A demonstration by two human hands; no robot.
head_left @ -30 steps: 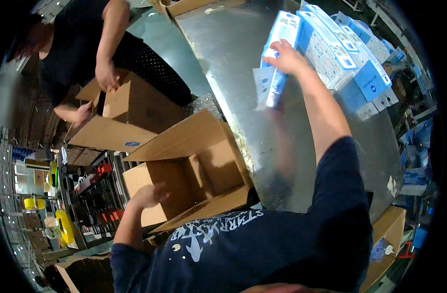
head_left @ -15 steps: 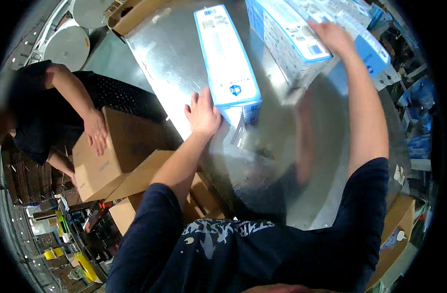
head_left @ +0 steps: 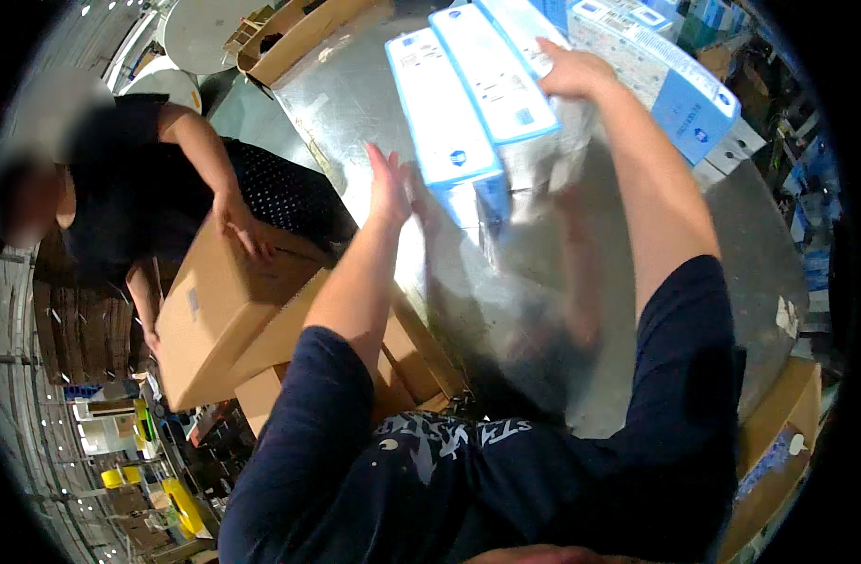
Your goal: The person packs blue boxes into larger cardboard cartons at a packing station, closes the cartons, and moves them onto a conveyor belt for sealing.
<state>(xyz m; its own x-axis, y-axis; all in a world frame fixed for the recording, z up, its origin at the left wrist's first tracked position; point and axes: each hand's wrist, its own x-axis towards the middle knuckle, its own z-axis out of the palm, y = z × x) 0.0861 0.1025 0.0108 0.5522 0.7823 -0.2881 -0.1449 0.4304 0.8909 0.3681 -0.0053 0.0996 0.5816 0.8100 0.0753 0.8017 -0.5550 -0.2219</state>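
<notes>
Two long white and blue boxes lie side by side on the shiny metal table [head_left: 506, 310]. My left hand [head_left: 390, 188] is open with fingers spread, flat against the left side of the nearer box [head_left: 440, 108]. My right hand [head_left: 571, 73] rests on the far right edge of the second box [head_left: 496, 70]; its grip is partly hidden. Both arms reach forward in dark blue sleeves.
More white and blue boxes [head_left: 670, 80] are stacked at the table's far right. A person in black at the left holds a shut cardboard box [head_left: 219, 305]. Open cartons [head_left: 402, 357] sit below the table's left edge, another carton [head_left: 304, 33] at the far end.
My left hand rose from the open carton up to the table and now presses on the blue box. My right hand brought a second box down beside the first. The view shifted left.
</notes>
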